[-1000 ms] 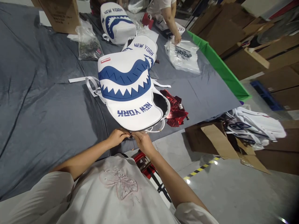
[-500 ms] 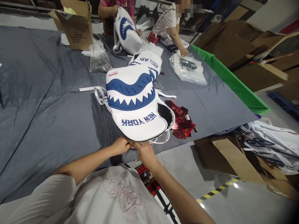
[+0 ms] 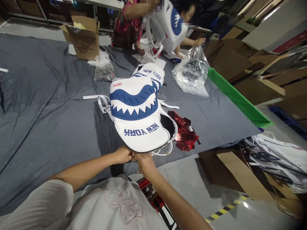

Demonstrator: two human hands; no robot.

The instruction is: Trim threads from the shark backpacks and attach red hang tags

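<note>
Basically unchanged over the last second: left hand point(image 3: 122, 155) and right hand point(image 3: 144, 161) stay pinched together on something small (can't tell what) at the near edge of the white shark-mouth backpack point(image 3: 139, 119), which lies flat on the grey table cloth point(image 3: 48, 111), while a co-worker has lifted another backpack point(image 3: 169, 28).

A brown cardboard box point(image 3: 83, 40) stands open at the far end of the counter point(image 3: 43, 105), which has a gray cloth over it. Just beside the box lies a small clear bag point(image 3: 103, 68). Shiny red paper point(image 3: 184, 131) sits near the counter's edge. A green cloth point(image 3: 237, 100) hangs off one side. Flat cardboard point(image 3: 240, 174) lies on the floor.
</note>
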